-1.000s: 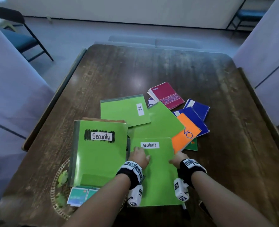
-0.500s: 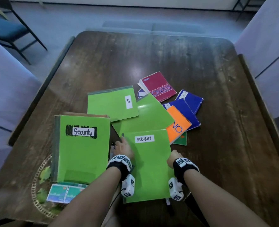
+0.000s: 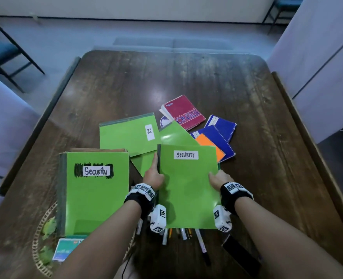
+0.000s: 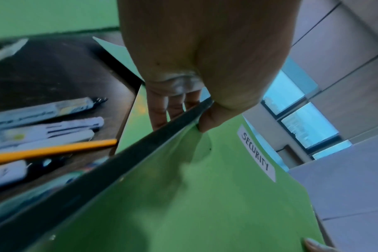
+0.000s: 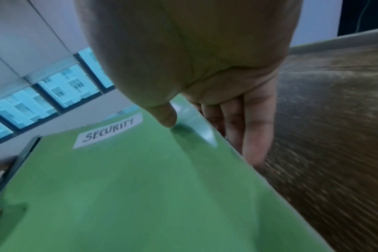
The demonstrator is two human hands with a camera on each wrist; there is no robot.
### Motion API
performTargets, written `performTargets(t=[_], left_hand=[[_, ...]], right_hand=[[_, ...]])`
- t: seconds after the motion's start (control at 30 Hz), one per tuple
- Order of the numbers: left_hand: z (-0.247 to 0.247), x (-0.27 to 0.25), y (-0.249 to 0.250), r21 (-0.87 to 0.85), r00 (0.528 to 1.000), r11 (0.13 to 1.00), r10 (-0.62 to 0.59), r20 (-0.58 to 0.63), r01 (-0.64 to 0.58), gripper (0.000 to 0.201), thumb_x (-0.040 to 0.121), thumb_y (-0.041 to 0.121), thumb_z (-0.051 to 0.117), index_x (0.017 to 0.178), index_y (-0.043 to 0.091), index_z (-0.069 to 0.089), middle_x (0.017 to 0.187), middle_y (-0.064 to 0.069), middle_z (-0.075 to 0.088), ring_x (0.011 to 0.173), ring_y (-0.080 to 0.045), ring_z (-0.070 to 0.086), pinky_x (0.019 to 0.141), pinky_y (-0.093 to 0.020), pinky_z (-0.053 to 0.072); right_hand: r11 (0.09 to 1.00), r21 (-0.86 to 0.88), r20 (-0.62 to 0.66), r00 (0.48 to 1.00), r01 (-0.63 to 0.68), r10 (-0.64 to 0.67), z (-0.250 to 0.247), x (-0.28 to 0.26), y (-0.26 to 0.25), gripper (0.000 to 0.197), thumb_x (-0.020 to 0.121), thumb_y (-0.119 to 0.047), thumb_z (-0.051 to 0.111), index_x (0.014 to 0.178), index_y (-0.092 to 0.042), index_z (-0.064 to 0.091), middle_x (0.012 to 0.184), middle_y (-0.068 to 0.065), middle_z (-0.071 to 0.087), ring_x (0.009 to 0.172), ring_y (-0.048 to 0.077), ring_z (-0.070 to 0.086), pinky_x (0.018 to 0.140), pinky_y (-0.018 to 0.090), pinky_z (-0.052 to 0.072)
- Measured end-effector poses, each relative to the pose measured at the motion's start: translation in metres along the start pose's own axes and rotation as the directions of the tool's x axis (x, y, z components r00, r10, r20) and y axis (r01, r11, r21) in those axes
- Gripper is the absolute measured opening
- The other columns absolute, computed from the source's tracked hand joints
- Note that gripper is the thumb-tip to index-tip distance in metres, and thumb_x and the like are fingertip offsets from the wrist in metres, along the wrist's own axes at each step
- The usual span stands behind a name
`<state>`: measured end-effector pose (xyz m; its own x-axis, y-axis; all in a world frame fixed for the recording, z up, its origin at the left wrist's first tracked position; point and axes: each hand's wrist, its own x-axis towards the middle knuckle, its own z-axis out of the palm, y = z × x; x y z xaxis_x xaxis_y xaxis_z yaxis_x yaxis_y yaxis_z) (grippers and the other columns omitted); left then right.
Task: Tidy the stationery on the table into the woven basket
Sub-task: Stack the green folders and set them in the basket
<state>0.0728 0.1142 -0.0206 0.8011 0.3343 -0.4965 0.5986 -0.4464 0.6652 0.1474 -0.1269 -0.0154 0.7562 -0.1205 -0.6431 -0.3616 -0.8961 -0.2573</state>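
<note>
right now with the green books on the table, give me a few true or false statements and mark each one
1. Both hands hold the SECURITY book. True: left hand grips its spine edge, right hand the opposite edge.
2. Pens lie beneath it. True: pens show under its near edge.
3. The red steno pad is in the basket. False: steno pad lies on the table.
4. The H.R book is held. False: H.R book lies untouched.

The head view looks down and forward from above the table (image 3: 186,81). Each wrist view looks closely along its hand toward 12 o'clock. All three share the green SECURITY folder (image 3: 188,190) (image 4: 205,196) (image 5: 129,187).
</note>
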Motion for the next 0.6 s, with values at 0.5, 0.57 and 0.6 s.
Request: performTargets(t=[0.5, 0.57, 0.6], left_hand=[[-0.163, -0.033, -0.043, -0.093, 0.914, 0.978, 0.139, -0.380, -0.188, 0.032, 0.100, 0.012, 0.047, 0.132, 0.014, 0.048, 0.092, -0.006, 0.067, 0.069, -0.022, 0.061, 0.059, -0.029, 0.047], [-0.185, -0.039, -0.066, -0.103, 0.924, 0.984, 0.100, -0.368, -0.148, 0.049, 0.094, 0.006, 0.049, 0.140, 0.020, 0.042, 0.105, -0.006, 0.069, 0.077, -0.023, 0.062, 0.068, -0.029, 0.048], [-0.193, -0.040, -0.075, -0.103, 0.927, 0.986, 0.086, -0.365, -0.133, 0.057, 0.090, 0.003, 0.051, 0.143, 0.022, 0.039, 0.111, -0.004, 0.068, 0.083, -0.023, 0.063, 0.075, -0.029, 0.049]], right_hand=[[0.939, 0.164, -0.104, 0.952, 0.302, -0.288, 0.039, -0.088, -0.144, 0.052, 0.099, -0.027, 0.044, 0.145, -0.004, 0.034, 0.140, 0.023, 0.051, 0.125, 0.035, 0.053, 0.100, 0.040, 0.043], [0.926, 0.161, -0.073, 0.940, 0.342, -0.334, 0.058, -0.100, -0.164, 0.050, 0.098, -0.027, 0.047, 0.142, -0.006, 0.037, 0.136, 0.023, 0.055, 0.119, 0.035, 0.056, 0.097, 0.040, 0.046], [0.919, 0.157, -0.060, 0.932, 0.361, -0.356, 0.066, -0.104, -0.171, 0.049, 0.096, -0.027, 0.048, 0.140, -0.007, 0.039, 0.132, 0.022, 0.057, 0.115, 0.035, 0.058, 0.095, 0.040, 0.049]])
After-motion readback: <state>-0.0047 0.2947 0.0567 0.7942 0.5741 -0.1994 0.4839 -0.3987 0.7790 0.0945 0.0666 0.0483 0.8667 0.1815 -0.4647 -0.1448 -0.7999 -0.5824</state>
